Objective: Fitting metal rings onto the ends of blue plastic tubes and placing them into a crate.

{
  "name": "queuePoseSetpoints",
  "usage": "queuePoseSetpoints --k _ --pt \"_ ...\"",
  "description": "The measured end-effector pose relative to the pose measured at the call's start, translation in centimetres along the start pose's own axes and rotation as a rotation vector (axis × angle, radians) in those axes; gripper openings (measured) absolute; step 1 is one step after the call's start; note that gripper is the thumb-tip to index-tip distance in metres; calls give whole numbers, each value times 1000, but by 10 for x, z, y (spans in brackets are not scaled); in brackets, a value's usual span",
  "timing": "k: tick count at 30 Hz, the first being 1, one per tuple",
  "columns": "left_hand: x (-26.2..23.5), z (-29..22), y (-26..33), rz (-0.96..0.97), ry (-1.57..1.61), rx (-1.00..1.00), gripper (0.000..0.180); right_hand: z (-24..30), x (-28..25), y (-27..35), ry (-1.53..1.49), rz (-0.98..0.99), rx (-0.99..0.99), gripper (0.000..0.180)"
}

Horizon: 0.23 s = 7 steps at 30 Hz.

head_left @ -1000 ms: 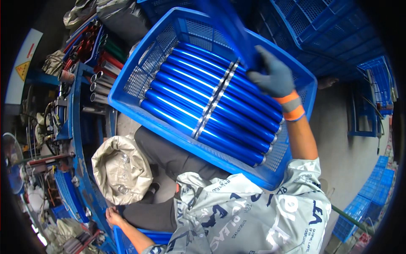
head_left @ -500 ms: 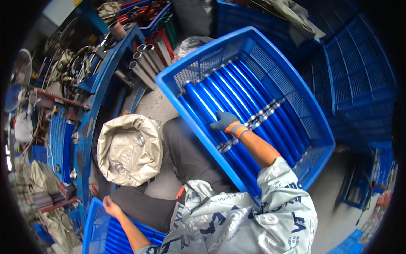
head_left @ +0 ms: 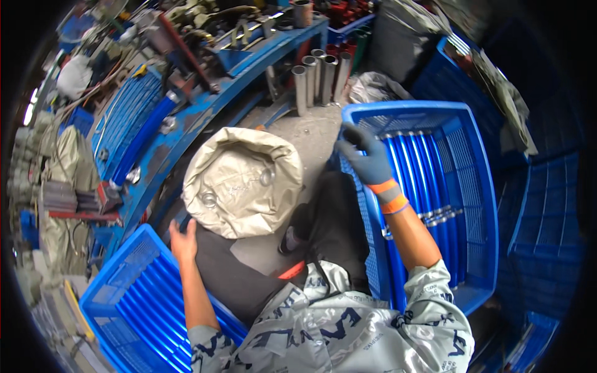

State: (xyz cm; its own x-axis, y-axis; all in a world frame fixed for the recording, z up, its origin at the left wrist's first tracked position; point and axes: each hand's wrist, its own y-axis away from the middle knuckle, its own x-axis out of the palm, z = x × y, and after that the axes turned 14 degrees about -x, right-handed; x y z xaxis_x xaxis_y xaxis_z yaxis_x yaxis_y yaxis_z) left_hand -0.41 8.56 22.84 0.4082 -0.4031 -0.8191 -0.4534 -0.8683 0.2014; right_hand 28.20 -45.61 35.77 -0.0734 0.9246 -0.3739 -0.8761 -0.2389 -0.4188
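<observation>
My right hand (head_left: 371,163), in a grey glove with an orange cuff, is over the near-left rim of a large blue plastic crate (head_left: 486,186). Its thumb and fingers look apart, slightly blurred, with nothing visible between them. Shiny blue metal tubes (head_left: 413,168) with silver ends lie in rows inside that crate. My bare left hand (head_left: 183,241) is open beside my knee, fingers spread, close to the beige cloth-lined round container (head_left: 233,177). Clear rings (head_left: 266,178) lie on its cloth. Below my left arm, a second blue crate (head_left: 99,292) holds more blue tubes (head_left: 155,301).
A blue metal workbench (head_left: 165,140) runs along the left, with a single blue tube (head_left: 146,140) and cluttered hardware on it. Several silver pipes (head_left: 311,81) stand upright on the floor ahead. Stacked blue crates (head_left: 547,205) line the right side.
My view has swung left. My right hand has lifted off the tubes and moved to the crate's left rim. My left hand has moved forward along my leg, its fingers now spread.
</observation>
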Motion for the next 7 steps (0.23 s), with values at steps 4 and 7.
queuePoseSetpoints --k 4,7 --pt "8 -17 -69 21 8 20 117 -17 164 -38 176 419 -31 98" --pt "38 -27 -111 104 27 -224 124 -67 232 -50 434 529 350 117"
